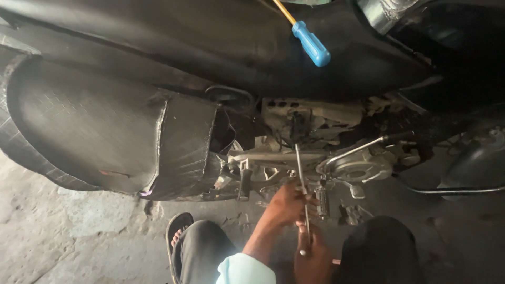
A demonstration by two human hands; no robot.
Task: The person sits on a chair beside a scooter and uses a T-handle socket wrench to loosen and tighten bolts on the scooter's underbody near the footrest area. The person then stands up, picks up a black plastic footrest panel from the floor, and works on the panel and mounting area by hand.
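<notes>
I am crouched beside a black motorcycle (105,126) and looking down at its engine area (315,131). A long thin metal tool shaft (300,168) runs from the engine down toward me. My left hand (284,204), on an arm with a light blue sleeve, grips the shaft near its middle. Lower down, my right hand (314,257) is closed around the shaft's near end. The tip of the shaft disappears among dirty engine parts, and what it touches is hidden.
A blue-handled screwdriver (311,43) lies on the black seat (210,47). A silver kick lever (353,152) and a round engine cover (360,167) sit right of the shaft, a foot peg (244,184) left of it. My sandalled foot (179,234) rests on the concrete floor (68,236).
</notes>
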